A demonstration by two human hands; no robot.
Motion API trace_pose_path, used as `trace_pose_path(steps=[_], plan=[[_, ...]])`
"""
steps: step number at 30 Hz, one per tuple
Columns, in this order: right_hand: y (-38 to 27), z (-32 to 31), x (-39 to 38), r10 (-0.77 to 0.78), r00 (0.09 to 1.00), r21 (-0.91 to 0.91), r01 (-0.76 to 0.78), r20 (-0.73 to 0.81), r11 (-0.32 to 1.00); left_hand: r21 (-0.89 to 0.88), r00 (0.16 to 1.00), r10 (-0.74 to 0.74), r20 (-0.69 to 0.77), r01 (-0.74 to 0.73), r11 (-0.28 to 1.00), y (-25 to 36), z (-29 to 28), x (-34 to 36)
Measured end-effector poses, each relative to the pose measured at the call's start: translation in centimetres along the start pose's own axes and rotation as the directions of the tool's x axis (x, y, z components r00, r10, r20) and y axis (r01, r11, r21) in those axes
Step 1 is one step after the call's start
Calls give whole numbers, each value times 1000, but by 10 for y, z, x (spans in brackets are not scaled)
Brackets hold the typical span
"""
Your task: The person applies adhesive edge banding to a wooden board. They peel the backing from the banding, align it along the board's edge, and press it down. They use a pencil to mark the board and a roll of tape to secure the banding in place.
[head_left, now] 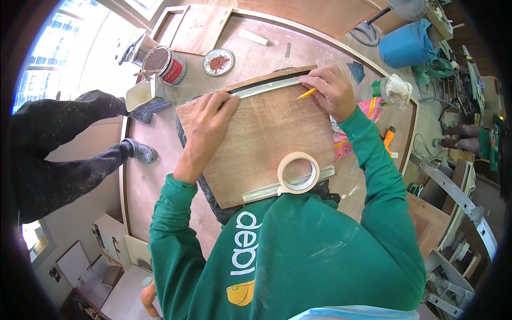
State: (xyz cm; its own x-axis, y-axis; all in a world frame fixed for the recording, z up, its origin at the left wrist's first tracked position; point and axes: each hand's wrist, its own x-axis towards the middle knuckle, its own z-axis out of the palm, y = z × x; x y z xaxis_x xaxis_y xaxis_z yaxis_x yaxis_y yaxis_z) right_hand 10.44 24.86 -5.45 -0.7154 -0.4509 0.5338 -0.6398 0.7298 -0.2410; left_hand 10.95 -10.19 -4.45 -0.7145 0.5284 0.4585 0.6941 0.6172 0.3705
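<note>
A square plywood board (pixel 266 128) lies in front of my body, over something black. Along its far edge runs a thin pale strip (pixel 269 87) beside a dark band. My left hand (pixel 210 125) has its fingers closed on the strip's left end. At the other end my right hand (pixel 333 93) presses the strip with its fingertips. A yellow pencil (pixel 306 94) is tucked in that same hand, its tip pointing down left over the board. Near my body a roll of masking tape (pixel 281 173) rests on the board, partly over a second pale strip (pixel 261 192).
On the floor beyond are a paint bucket (pixel 173 72), a plate (pixel 226 55) with reddish bits and a white tube (pixel 253 37). An orange-handled tool (pixel 390 138) lies right. Another person's legs (pixel 80 165) stand left. A blue bin (pixel 408 45) stands far right.
</note>
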Motion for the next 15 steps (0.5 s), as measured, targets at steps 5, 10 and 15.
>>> trace_pose_path(steps=[5, 10, 15], plan=[[4, -3, -6, 36, 999, 32, -34, -40, 999, 65, 999, 34, -22, -33, 997, -7, -10, -6], [-7, -4, -16, 298, 924, 132, -272, -241, 953, 79, 927, -250, -279, 282, 956, 0, -4, -28], [-14, -4, -28, 436, 876, 200, -398, -207, 895, -53, 856, -403, -325, 409, 911, 13, 3, -38]])
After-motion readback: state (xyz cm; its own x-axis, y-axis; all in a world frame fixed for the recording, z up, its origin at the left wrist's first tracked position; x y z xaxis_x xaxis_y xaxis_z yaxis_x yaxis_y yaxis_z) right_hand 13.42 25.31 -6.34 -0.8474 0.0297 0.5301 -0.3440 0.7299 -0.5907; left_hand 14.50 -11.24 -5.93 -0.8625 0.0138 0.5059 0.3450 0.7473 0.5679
